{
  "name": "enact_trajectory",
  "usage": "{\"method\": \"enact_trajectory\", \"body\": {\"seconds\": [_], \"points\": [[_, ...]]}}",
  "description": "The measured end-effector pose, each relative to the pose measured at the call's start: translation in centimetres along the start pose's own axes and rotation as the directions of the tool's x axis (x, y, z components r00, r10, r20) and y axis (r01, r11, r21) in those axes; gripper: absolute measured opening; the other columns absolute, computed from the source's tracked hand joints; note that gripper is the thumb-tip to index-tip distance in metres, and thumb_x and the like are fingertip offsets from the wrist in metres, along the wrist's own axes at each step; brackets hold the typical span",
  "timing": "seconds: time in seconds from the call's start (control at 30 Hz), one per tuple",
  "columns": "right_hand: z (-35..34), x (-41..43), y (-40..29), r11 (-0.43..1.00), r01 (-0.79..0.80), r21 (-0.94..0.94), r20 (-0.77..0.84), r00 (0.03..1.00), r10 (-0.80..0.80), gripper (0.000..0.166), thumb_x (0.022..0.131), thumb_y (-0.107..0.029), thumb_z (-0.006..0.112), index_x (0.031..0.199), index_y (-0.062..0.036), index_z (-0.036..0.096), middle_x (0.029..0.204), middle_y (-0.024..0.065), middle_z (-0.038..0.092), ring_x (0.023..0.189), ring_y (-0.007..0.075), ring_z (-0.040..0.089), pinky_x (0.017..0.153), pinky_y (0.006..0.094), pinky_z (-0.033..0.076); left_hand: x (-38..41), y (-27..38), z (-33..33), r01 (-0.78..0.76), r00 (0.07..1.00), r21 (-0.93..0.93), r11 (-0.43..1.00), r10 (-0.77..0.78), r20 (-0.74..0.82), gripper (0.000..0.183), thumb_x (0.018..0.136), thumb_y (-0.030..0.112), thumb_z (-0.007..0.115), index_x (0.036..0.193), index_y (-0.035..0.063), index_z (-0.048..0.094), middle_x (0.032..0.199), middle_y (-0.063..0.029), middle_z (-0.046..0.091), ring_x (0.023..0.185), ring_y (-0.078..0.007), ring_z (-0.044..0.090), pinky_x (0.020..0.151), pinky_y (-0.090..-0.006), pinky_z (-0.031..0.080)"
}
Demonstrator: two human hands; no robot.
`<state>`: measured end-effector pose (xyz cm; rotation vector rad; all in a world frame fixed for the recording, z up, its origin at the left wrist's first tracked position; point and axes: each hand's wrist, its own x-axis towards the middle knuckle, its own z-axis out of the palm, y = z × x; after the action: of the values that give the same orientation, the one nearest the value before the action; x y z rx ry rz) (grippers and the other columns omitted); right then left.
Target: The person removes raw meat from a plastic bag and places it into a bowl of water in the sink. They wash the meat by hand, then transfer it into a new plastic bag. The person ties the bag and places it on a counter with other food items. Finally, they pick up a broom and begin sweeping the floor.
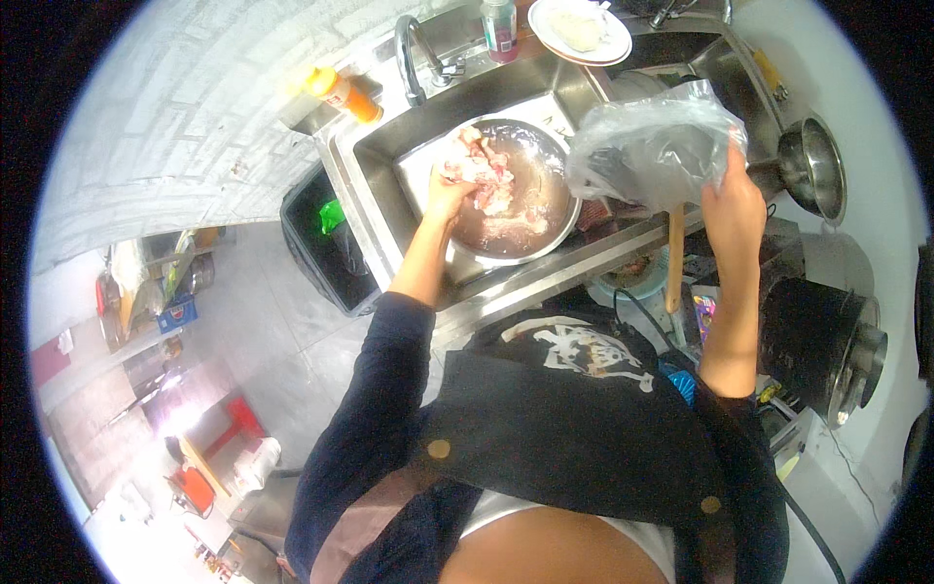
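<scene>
In the sink's left basin sits a round metal bowl (pixel 562 226) of cloudy water. My left hand (pixel 446 196) holds a clump of raw meat pieces (pixel 478 168) over the bowl's left side. Another piece of meat (pixel 519 223) lies in the water near the front. On the right, my right hand (pixel 735 191) grips the edge of a clear plastic bag (pixel 649 146), which hangs over the sink's divider. What the bag contains, if anything, I cannot tell. Below it a wooden handle (pixel 676 263) sticks out past the sink's front edge.
A curved faucet (pixel 408 58) rises behind the basin, between an orange bottle (pixel 343 95) and a jar (pixel 500 33). Stacked plates (pixel 580 33) sit at the back. A metal pan (pixel 811 169) stands at right. Left of the sink is a black bin (pixel 321 255) with a green item inside.
</scene>
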<state>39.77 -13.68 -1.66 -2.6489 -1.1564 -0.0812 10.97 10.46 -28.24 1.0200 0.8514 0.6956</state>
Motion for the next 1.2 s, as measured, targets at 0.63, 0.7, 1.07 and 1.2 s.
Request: {"method": "enact_trajectory", "body": {"seconds": [0.63,0.7,1.07,1.2], "points": [[-3.1,-1.4,-1.3,0.972,0.051,-0.229,0.151,0.988,-0.016,0.061,0.075,-0.021,0.074,0.130,-0.0082,0.052,0.093,0.0168,0.071,0.093,0.0350,0.068,0.096,0.0543,0.043,-5.9,15.8,7.1,-0.561,0.825,0.109,0.821,0.541,0.166,0.070,0.068,-0.007,0.070,0.129,0.0078,0.040,0.120,-0.0100,0.056,0.112,-0.0227,0.058,0.097,-0.0353,0.047],[-3.1,-1.6,-1.0,0.974,0.055,-0.219,0.141,0.990,-0.024,0.061,0.075,-0.021,0.075,0.130,-0.0085,0.052,0.094,0.0163,0.071,0.093,0.0350,0.068,0.099,0.0578,0.039,-5.5,16.1,7.4,-0.576,0.809,0.383,0.722,0.571,0.140,0.067,0.069,0.006,0.078,0.127,0.0088,0.044,0.114,-0.0126,0.062,0.108,-0.0220,0.062,0.092,-0.0344,0.049],[-2.2,-1.4,0.3,0.971,0.061,-0.229,0.124,0.992,-0.033,0.071,0.073,-0.017,0.077,0.137,-0.0139,0.047,0.096,0.0147,0.071,0.096,0.0345,0.067,0.101,0.0610,0.037,-0.6,15.6,10.0,-0.382,0.924,0.892,-0.242,-0.104,0.368,0.073,0.068,0.029,0.077,0.132,0.0178,0.045,0.102,-0.0165,0.067,0.094,-0.0360,0.066,0.079,-0.0474,0.053],[-2.1,-1.1,0.1,0.972,0.037,-0.231,0.167,0.986,0.003,0.070,0.072,-0.015,0.077,0.136,-0.0142,0.048,0.097,0.0149,0.070,0.097,0.0346,0.066,0.102,0.0607,0.037,1.1,12.5,12.1,-0.380,0.914,0.673,-0.635,-0.371,0.166,0.069,0.075,0.035,0.075,0.134,0.0159,0.046,0.104,-0.0118,0.070,0.095,-0.0341,0.069,0.077,-0.0533,0.054]]}}
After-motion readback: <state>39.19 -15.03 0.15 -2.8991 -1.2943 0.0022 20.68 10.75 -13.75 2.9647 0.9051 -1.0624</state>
